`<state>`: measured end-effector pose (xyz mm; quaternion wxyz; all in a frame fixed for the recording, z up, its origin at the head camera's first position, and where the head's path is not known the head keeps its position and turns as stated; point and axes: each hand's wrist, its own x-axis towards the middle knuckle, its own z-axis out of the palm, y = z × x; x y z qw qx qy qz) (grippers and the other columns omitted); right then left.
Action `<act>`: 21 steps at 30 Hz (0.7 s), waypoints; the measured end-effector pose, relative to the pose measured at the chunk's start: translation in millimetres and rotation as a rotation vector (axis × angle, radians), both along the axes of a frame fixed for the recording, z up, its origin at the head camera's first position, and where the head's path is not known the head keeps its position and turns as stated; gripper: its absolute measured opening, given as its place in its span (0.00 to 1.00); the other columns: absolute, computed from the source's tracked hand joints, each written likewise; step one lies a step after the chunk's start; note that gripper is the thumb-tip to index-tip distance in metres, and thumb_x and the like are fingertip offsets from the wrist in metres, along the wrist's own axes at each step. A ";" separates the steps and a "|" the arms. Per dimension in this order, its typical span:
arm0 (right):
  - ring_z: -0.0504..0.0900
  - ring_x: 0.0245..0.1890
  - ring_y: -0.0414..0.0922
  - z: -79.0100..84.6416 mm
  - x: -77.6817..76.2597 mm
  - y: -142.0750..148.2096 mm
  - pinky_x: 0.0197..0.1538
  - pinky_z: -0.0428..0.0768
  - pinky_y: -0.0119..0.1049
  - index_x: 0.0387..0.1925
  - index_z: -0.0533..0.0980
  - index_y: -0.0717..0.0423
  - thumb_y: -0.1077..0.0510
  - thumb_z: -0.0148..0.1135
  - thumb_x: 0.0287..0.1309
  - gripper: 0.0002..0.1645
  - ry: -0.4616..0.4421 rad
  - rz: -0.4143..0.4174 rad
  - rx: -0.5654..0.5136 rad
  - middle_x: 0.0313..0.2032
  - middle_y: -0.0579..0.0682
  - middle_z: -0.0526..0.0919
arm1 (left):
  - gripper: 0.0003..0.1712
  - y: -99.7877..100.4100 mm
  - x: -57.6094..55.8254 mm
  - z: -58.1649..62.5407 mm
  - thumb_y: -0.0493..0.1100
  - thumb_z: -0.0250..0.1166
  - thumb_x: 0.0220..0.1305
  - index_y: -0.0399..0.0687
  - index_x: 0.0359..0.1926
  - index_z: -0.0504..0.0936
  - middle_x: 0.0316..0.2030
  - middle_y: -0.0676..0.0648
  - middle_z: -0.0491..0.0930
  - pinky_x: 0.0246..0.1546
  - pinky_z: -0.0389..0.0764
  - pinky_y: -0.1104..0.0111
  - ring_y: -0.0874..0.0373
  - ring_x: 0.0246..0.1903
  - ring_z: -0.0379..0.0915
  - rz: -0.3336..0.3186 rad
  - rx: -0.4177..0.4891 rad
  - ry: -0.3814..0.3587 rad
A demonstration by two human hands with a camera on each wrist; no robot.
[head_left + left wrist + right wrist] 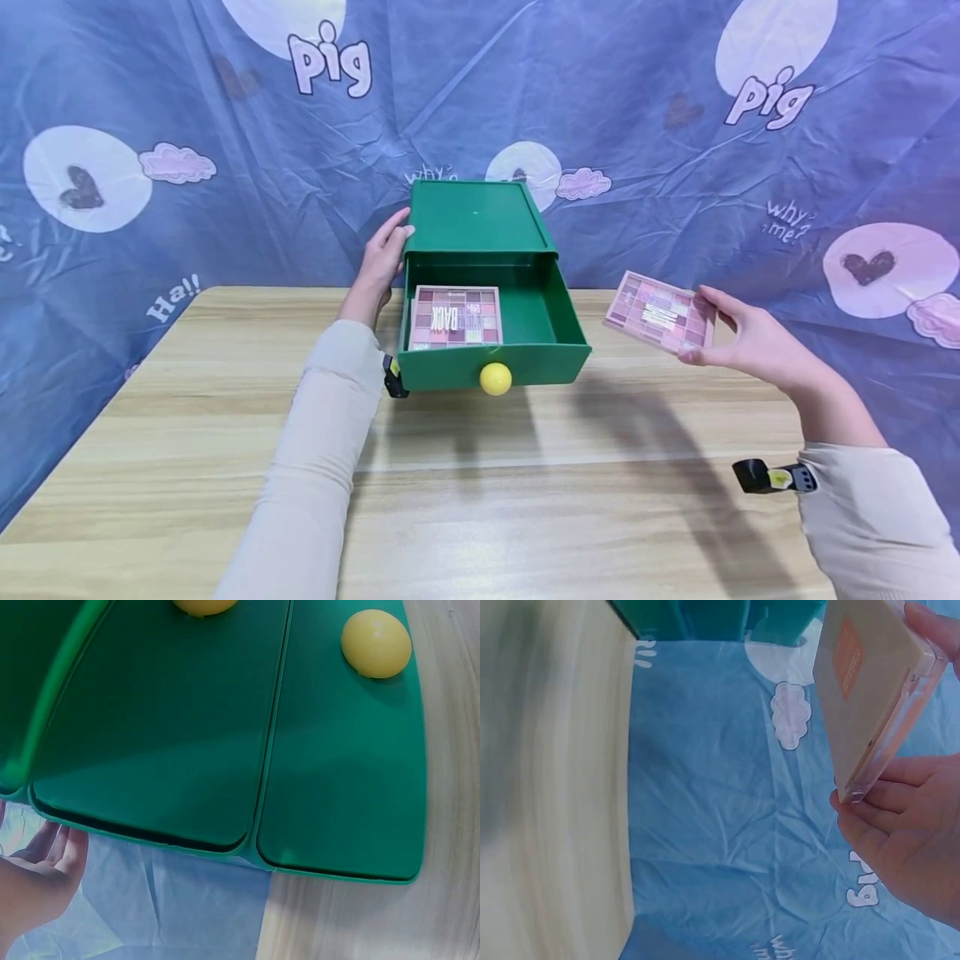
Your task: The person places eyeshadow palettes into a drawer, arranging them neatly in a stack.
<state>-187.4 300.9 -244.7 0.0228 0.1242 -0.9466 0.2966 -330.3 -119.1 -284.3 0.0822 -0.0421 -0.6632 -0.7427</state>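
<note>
A pink eyeshadow palette (660, 312) is pinched at its right edge between the thumb and fingers of my right hand (742, 337), raised over the table to the right of the drawer. In the right wrist view the palette's plain back (866, 682) shows, with an orange label. The green drawer cabinet (480, 217) has its top drawer (577, 333) pulled out, a yellow knob (495, 379) on its front. A second eyeshadow palette (455, 317) lies in the drawer's left part. My left hand (384, 262) rests with extended fingers against the cabinet's left side.
Lower drawer fronts (341, 772) with yellow knobs (376, 643) show in the left wrist view. The cabinet stands on a wood-grain table (480, 517), near its back edge. A blue printed cloth (637, 108) hangs behind.
</note>
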 end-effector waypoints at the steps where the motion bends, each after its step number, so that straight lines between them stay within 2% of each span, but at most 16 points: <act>1: 0.52 0.57 0.60 1.4 -0.7 -1.5 0.52 0.55 0.25 0.63 0.44 0.67 0.56 0.69 0.37 0.57 -0.003 0.003 -0.003 0.58 0.70 0.53 | 0.26 -0.1 -0.2 -0.1 0.48 0.53 0.56 0.60 0.59 0.66 0.55 0.53 0.62 0.34 0.64 0.68 0.62 0.30 0.63 0.004 -0.001 0.000; 4: 0.52 0.58 0.57 6.7 -3.3 -7.3 0.42 0.53 0.12 0.63 0.44 0.65 0.58 0.68 0.38 0.57 -0.024 0.000 -0.023 0.59 0.68 0.53 | 0.26 -0.3 -0.8 -0.3 0.48 0.53 0.55 0.60 0.58 0.67 0.54 0.53 0.63 0.30 0.64 0.69 0.64 0.23 0.60 0.009 0.005 0.003; 10: 0.53 0.58 0.55 17.4 -8.2 -21.1 0.40 0.56 0.12 0.64 0.45 0.63 0.58 0.69 0.37 0.57 -0.027 0.000 -0.022 0.59 0.65 0.54 | 0.27 1.1 -0.6 -0.5 0.48 0.53 0.56 0.58 0.59 0.66 0.50 0.51 0.66 0.26 0.63 0.72 0.66 0.17 0.57 0.006 0.007 0.009; 13: 0.53 0.58 0.55 22.1 -9.9 -29.2 0.49 0.57 0.21 0.64 0.45 0.62 0.57 0.69 0.37 0.57 -0.012 0.014 -0.017 0.60 0.64 0.54 | 0.27 2.2 0.5 -0.3 0.48 0.53 0.56 0.58 0.59 0.66 0.49 0.51 0.67 0.24 0.61 0.72 0.65 0.14 0.53 0.009 0.003 0.012; 17: 0.55 0.58 0.53 26.6 -12.7 -42.4 0.52 0.58 0.31 0.64 0.47 0.62 0.57 0.70 0.36 0.57 0.007 0.041 -0.034 0.60 0.61 0.56 | 0.27 3.3 2.1 -0.1 0.48 0.54 0.56 0.58 0.59 0.66 0.51 0.51 0.65 0.26 0.61 0.70 0.65 0.16 0.55 0.007 0.002 0.015; 20: 0.55 0.58 0.51 29.2 -15.3 -54.3 0.53 0.59 0.34 0.64 0.47 0.61 0.57 0.70 0.35 0.57 0.012 0.068 -0.056 0.60 0.59 0.57 | 0.27 3.2 3.4 -0.2 0.48 0.53 0.56 0.57 0.59 0.66 0.49 0.51 0.66 0.26 0.61 0.71 0.66 0.15 0.55 0.010 0.005 0.016; 21: 0.55 0.58 0.51 30.0 -16.1 -58.5 0.53 0.59 0.38 0.64 0.47 0.61 0.57 0.70 0.35 0.57 0.013 0.080 -0.063 0.60 0.58 0.57 | 0.27 3.1 3.9 -0.3 0.48 0.53 0.56 0.57 0.59 0.66 0.48 0.50 0.67 0.25 0.61 0.71 0.65 0.14 0.54 0.014 0.003 0.017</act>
